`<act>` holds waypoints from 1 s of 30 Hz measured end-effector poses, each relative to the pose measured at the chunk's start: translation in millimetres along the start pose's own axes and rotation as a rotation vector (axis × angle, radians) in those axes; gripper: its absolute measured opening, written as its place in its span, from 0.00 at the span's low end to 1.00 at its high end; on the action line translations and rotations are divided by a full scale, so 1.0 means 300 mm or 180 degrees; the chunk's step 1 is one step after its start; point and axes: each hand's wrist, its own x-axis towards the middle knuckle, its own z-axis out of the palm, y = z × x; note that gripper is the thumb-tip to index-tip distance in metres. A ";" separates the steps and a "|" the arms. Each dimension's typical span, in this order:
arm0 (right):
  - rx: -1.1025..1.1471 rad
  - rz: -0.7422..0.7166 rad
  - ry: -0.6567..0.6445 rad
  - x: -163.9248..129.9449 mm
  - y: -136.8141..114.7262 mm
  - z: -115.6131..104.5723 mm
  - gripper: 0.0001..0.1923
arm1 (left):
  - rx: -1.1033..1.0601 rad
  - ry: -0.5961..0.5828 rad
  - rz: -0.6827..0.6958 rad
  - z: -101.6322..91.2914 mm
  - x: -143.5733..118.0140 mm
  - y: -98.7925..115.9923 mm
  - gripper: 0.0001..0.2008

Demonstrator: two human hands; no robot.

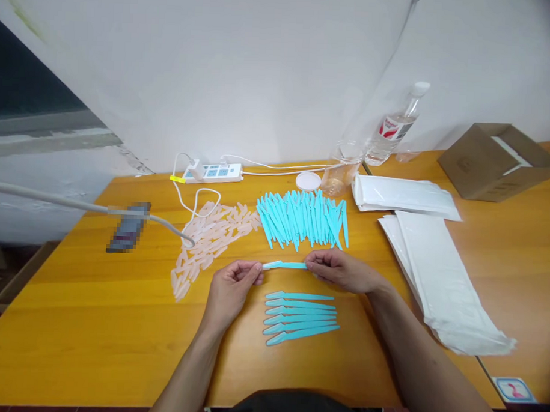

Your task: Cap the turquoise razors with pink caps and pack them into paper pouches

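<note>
A turquoise eyebrow razor (293, 265) lies level between my hands, just above the table. My right hand (340, 269) pinches the tip of its handle. At the other end, my left hand (236, 283) pinches the pale clear cap (269, 266) over the blade end. Below my hands, several capped razors (298, 315) lie side by side in a neat column, blade ends to the left. Beyond my right hand is a heap of turquoise razors (301, 219). Left of it spreads a scatter of pale pinkish caps (211, 234).
A power strip (217, 173) with white cables stands by the wall. At the back are a round lid (308, 181), a clear plastic jar (342, 169) and a water bottle (392, 129). White packets (448, 278) and a cardboard box (484, 162) lie right; a blurred phone (128, 228) lies left.
</note>
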 end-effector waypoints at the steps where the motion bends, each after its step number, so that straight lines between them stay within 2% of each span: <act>1: -0.0022 0.0028 -0.0003 0.002 0.000 0.002 0.23 | 0.0023 -0.0050 -0.0009 0.008 -0.001 0.000 0.19; 3: -0.0211 0.0023 0.0012 0.004 -0.002 0.006 0.22 | 0.0138 -0.0165 0.0007 0.016 0.001 0.000 0.18; 6: -0.0804 -0.0264 0.0171 0.000 -0.010 0.013 0.19 | 0.0690 -0.0445 0.0199 0.003 0.005 0.001 0.15; 8: -0.1112 -0.0389 0.0310 -0.006 -0.016 0.018 0.15 | 0.1266 -0.0713 0.0504 -0.013 0.003 0.001 0.12; 12: -0.1453 -0.0231 0.0428 -0.016 -0.018 0.032 0.10 | 0.1997 -0.1009 0.1310 -0.031 -0.016 -0.004 0.09; 16: -0.1738 -0.0142 0.0451 -0.019 -0.012 0.038 0.07 | 0.2110 -0.1101 0.1543 -0.040 -0.034 -0.014 0.06; 20: -0.1985 -0.0060 0.0420 -0.021 -0.011 0.040 0.11 | 0.2194 -0.1195 0.1616 -0.049 -0.036 -0.024 0.13; 24: -0.1969 -0.0058 0.0446 -0.020 -0.006 0.037 0.09 | 0.2222 -0.1191 0.1663 -0.052 -0.029 -0.032 0.12; 27: -0.1848 -0.0068 0.0589 -0.018 -0.002 0.027 0.12 | 0.2204 -0.1150 0.1700 -0.051 -0.027 -0.035 0.13; 30: -0.1739 -0.0017 0.0957 -0.017 -0.004 0.011 0.17 | 0.2203 -0.1124 0.1720 -0.049 -0.028 -0.034 0.13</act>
